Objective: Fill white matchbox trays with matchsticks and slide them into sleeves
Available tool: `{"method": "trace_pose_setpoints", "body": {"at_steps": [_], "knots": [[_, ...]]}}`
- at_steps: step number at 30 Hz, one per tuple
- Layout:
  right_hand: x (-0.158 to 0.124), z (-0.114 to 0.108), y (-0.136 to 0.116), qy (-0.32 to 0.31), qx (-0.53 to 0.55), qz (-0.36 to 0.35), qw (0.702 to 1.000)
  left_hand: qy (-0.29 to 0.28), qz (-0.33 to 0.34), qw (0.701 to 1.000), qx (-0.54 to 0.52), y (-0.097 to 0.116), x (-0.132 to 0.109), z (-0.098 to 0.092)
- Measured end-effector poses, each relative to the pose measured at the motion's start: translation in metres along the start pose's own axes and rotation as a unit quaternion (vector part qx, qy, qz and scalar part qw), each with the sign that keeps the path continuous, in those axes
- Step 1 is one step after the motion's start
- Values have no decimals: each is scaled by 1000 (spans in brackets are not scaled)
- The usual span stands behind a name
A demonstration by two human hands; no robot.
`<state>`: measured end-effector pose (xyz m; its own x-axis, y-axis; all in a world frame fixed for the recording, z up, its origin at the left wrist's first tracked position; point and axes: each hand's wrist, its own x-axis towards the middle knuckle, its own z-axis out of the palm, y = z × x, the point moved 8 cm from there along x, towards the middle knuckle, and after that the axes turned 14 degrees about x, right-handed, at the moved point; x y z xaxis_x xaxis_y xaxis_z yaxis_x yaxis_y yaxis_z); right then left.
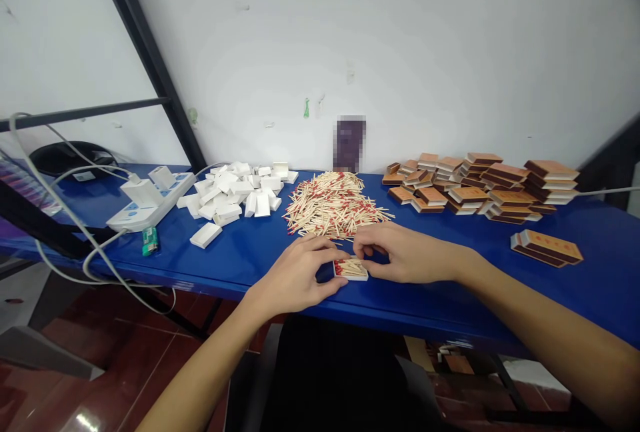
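Note:
A small white matchbox tray (356,279) lies on the blue table, filled with matches (349,267) whose red heads point mostly left. Thumb and fingers of my left hand (295,273) grip the tray at its left end. My right hand (400,252) is curled at the tray's right end, fingertips bent down at the matches; whatever they pinch, if anything, is hidden. Just behind both hands spreads a big heap of loose matches (333,205) with red heads.
White empty trays (227,189) are piled at left, with a single one (205,235) in front. Stacked orange-brown matchbox sleeves (510,197) stand at right, a few (547,247) nearer me. A power strip (150,202) with cables and a green item (149,241) lie far left.

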<state>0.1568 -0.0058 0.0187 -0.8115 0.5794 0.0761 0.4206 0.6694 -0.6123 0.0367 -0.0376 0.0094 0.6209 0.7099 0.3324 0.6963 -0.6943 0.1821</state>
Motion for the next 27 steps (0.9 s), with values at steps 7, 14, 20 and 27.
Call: {"method": "trace_pose_setpoints", "body": {"at_steps": [7, 14, 20, 27], "knots": [[4, 2, 4, 7, 35, 2, 999, 14, 9, 1000, -7, -1, -1, 1], [5, 2, 6, 13, 63, -6, 998, 11, 16, 1000, -11, 2, -2, 0], [6, 1, 4, 41, 45, -42, 997, 4, 17, 999, -27, 3, -3, 1], [8, 3, 3, 63, 37, -33, 997, 12, 3, 1000, -15, 1, -2, 3]]}}
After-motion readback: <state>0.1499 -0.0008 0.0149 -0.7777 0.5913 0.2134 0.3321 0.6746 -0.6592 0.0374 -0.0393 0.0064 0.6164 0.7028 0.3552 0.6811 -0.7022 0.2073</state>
